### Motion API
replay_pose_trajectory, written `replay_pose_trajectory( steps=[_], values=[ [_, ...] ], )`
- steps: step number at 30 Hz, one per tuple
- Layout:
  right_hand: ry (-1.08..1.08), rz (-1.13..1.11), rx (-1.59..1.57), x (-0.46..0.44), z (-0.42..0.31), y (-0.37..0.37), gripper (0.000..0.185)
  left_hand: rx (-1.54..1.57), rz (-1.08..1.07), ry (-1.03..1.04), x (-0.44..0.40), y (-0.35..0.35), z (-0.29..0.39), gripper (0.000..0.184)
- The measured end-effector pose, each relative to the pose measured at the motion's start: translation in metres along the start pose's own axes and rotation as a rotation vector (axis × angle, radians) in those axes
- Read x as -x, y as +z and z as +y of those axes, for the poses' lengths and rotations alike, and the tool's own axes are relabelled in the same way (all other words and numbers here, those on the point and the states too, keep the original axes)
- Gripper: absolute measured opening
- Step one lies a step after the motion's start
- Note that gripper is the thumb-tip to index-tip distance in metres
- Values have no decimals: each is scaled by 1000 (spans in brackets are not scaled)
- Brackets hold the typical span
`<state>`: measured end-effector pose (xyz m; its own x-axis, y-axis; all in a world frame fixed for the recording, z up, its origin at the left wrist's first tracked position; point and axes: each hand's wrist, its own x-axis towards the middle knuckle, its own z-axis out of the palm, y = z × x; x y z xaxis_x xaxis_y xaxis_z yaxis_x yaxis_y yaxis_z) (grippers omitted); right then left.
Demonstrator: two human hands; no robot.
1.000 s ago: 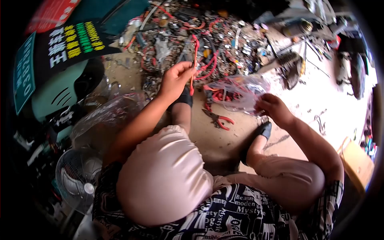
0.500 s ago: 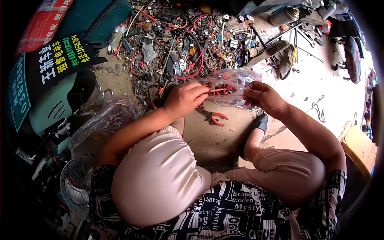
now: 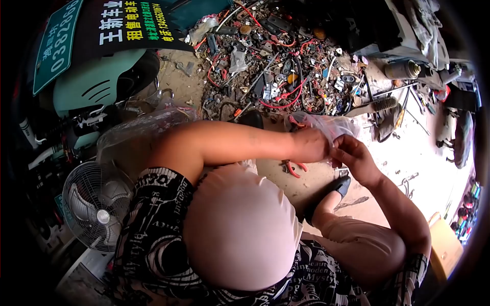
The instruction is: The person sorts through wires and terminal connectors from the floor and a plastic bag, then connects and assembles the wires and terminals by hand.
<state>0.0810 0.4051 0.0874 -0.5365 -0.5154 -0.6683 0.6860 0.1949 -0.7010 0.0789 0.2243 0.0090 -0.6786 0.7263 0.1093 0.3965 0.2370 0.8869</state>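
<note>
The concrete floor (image 3: 375, 196) runs beneath everything, and across its far part spreads a heap of scrap (image 3: 273, 89): small metal pieces, wires and fittings. To the left stands a pale green vehicle (image 3: 76, 92), and nearer, on that same side, a round wire-caged fan (image 3: 103, 217). Between the vehicle and the left arm lies crumpled clear plastic (image 3: 138, 131). The thin plastic bag (image 3: 337, 125), showing some red inside, is at the near edge of the scrap, against both hands.

The left hand (image 3: 310, 146) reaches across the raised knee to the bag; its fingertips are hidden, so I cannot tell how far open it is or whether it grips anything. The right hand (image 3: 356, 159) has its thumb and fingers pinched together on the bag's near edge. Beyond it lie a brush (image 3: 384, 105) and a spray can (image 3: 402, 70). Smallest, the red-handled pliers (image 3: 291, 169) lie on the floor, partly covered by the left forearm.
</note>
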Motion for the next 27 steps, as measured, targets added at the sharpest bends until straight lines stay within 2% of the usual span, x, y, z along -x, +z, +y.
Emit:
replay_pose_trajectory(
  steps=[2,3,5,9,11,13,15,17,20,23,27],
  values=[
    [26,-25,25,1,3,3,8,264,-209,56,3,-8,6,13],
    [36,-30,43,1,4,5,7,261,-207,53,5,-10,6,13],
    [35,-3,44,0,5,4,7,-75,-282,-3,7,-17,4,13],
    [48,114,1,0,16,-10,5,-234,-334,43,11,-22,-16,16],
    [64,142,-53,1,24,-16,6,-38,110,92,26,-34,-36,11],
    [127,186,-32,2,27,-18,8,-73,348,-181,39,-53,-59,11],
    [144,180,-22,3,34,-20,9,-260,483,-417,53,-74,-91,11],
    [161,175,-9,2,38,-21,9,-466,514,-467,69,-89,-120,11],
    [161,171,31,5,43,-23,10,-676,362,-532,74,-102,-129,17],
    [171,173,62,5,44,-23,11,-759,331,-447,71,-103,-140,18],
    [214,190,99,5,43,-21,11,-820,294,-489,65,-108,-145,15]
  ],
)
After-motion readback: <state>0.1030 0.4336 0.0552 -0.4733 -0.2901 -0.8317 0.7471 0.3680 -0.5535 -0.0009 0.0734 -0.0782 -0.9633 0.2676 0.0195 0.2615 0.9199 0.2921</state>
